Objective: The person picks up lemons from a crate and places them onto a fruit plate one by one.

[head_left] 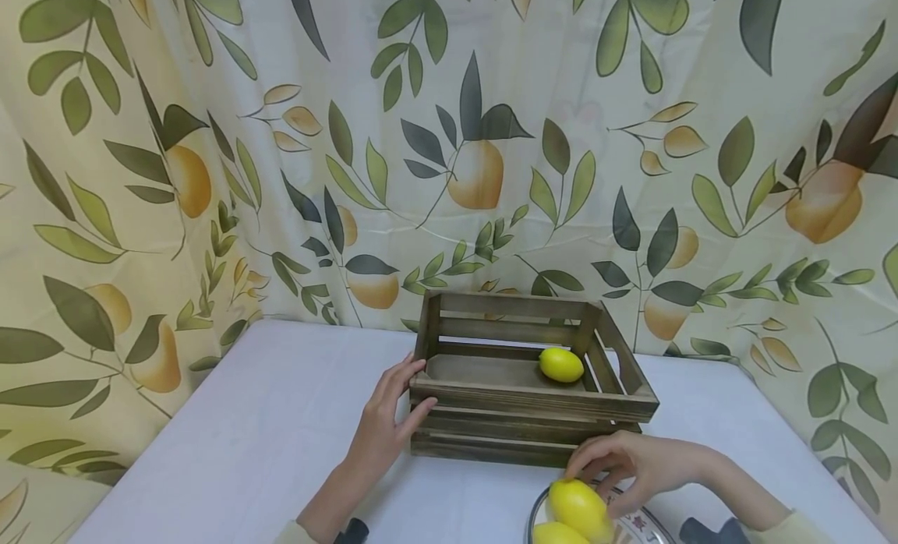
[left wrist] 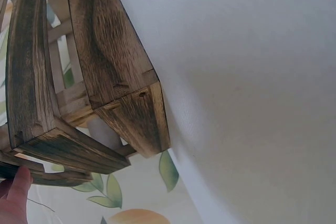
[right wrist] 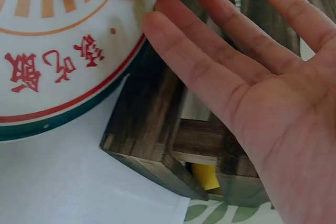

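Observation:
A dark wooden slatted crate [head_left: 533,400] stands on the table with one lemon [head_left: 561,365] inside, toward its right end. My left hand [head_left: 386,408] grips the crate's left front corner, fingers over the rim and thumb against the front slat. In front of the crate's right end is a white plate [right wrist: 47,72] with a dark green rim and red characters. My right hand [head_left: 631,466] pinches a second lemon [head_left: 581,509] over this plate, fingertips on its far side and thumb at its right. Another lemon [head_left: 557,534] lies beside it, cut off by the frame's lower edge.
A white cloth [head_left: 281,404] covers the table. Behind and to the left hangs a curtain [head_left: 449,240] printed with leaves and fruit, close behind the crate. Through a gap in the crate's slats, some yellow [right wrist: 205,176] shows in the right wrist view.

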Action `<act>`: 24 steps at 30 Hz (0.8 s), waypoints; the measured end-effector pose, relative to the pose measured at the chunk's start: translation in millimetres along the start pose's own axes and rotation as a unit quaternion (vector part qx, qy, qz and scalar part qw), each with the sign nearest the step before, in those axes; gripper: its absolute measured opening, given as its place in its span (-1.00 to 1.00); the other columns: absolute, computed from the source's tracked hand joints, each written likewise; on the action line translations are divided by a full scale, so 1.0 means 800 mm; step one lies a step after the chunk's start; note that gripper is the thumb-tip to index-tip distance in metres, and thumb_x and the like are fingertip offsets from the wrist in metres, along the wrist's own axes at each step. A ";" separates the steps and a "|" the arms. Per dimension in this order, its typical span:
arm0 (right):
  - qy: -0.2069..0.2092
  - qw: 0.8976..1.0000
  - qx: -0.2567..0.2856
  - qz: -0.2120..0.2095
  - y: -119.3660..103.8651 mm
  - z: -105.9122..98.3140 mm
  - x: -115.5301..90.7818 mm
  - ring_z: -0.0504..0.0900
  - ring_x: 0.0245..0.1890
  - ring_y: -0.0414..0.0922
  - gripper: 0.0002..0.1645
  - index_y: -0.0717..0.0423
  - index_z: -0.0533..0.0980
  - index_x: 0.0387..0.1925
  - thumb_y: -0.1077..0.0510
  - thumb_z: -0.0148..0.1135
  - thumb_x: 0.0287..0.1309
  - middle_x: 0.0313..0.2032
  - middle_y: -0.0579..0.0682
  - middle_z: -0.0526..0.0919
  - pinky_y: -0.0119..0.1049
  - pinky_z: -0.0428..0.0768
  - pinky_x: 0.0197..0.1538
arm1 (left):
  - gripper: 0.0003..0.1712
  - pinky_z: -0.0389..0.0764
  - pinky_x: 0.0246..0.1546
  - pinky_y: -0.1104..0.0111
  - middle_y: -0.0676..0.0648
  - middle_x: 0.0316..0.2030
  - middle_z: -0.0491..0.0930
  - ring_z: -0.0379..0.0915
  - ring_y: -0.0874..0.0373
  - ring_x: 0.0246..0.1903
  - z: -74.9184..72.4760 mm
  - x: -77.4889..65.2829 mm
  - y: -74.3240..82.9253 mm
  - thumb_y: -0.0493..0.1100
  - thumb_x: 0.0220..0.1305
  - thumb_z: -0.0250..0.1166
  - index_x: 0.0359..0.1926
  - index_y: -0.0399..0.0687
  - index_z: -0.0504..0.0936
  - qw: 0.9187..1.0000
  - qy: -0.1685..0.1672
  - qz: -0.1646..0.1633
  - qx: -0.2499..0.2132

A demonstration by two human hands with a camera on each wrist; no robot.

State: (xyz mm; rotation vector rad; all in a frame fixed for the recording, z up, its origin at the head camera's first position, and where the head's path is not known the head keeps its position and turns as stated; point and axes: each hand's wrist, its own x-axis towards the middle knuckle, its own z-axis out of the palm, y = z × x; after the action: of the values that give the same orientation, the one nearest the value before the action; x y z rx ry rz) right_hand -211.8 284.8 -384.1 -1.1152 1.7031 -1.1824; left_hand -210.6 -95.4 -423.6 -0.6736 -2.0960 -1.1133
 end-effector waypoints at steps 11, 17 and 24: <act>-0.016 0.999 0.000 -0.032 -0.035 -0.009 -0.011 0.40 0.30 -0.10 -0.42 0.32 0.38 0.24 0.54 0.14 0.16 0.30 0.16 0.38 -0.08 0.48 0.28 | -0.32 0.57 0.09 0.05 -0.14 0.29 0.39 0.39 -0.07 0.23 -0.001 -0.001 0.002 -0.23 0.17 0.42 0.30 -0.05 0.41 1.000 0.002 -0.005 0.006; -0.061 0.996 -0.036 -0.053 -0.069 -0.015 -0.008 0.41 0.29 -0.04 -0.37 0.31 0.36 0.24 0.56 0.17 0.10 0.30 0.12 0.38 -0.12 0.49 0.27 | -0.32 0.56 0.10 0.02 -0.14 0.30 0.39 0.41 -0.07 0.22 -0.001 -0.001 0.003 -0.23 0.17 0.42 0.31 -0.06 0.41 1.000 0.003 -0.006 0.002; -0.069 0.984 -0.142 -0.086 -0.109 -0.030 -0.006 0.43 0.25 -0.07 -0.31 0.18 0.37 0.27 0.51 0.23 0.08 0.29 0.09 0.39 -0.17 0.54 0.22 | -0.33 0.56 0.10 0.04 -0.16 0.29 0.39 0.41 -0.08 0.22 -0.001 0.000 0.003 -0.22 0.17 0.42 0.30 -0.07 0.41 1.000 0.001 -0.007 0.005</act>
State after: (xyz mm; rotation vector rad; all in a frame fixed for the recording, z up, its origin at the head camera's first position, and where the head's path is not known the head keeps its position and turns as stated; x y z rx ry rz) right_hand -212.5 279.5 -293.7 -1.5092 1.7311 -0.9567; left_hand -208.7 -95.0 -422.0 -0.6541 -2.1069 -1.1090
